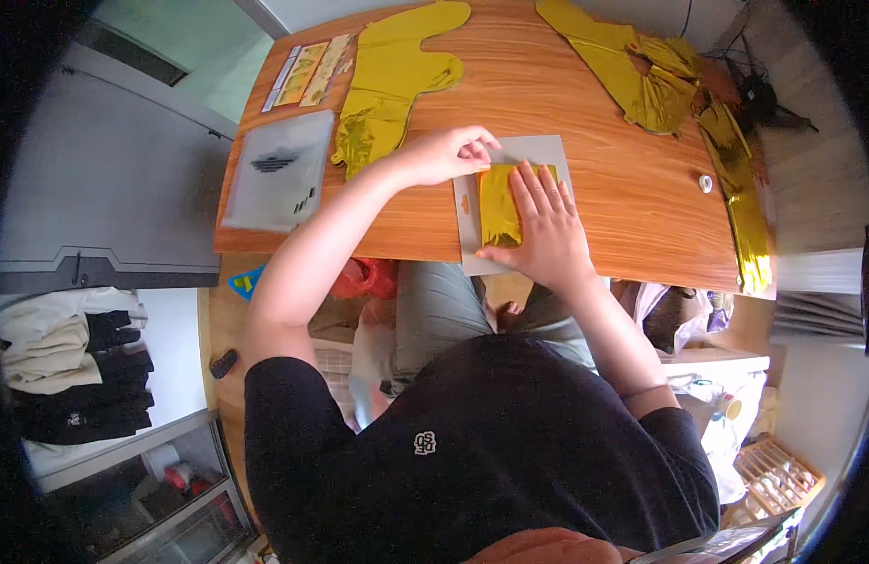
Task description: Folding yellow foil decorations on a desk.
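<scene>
A folded packet of shiny gold foil balloon [499, 209] lies on a pale grey card [466, 193] near the front edge of the table. My right hand [553, 233] is pressed flat over the packet's right part, fingers stretched out, and hides that part. At the packet's upper left corner is my left hand [450, 155], its fingers curled in; the thumb side touches or nearly touches the corner. Whatever those fingers pinch, if anything, is hidden. Along the card's left side a small hang hole shows.
Flat gold foil balloons lie at the back left [387, 80], back right [652, 80] and right edge [740, 202] of the wooden table [632, 221]. A clear plastic sleeve [279, 193], a printed sheet [307, 72], a small white roll [705, 183] and dark cables [756, 94] are also there.
</scene>
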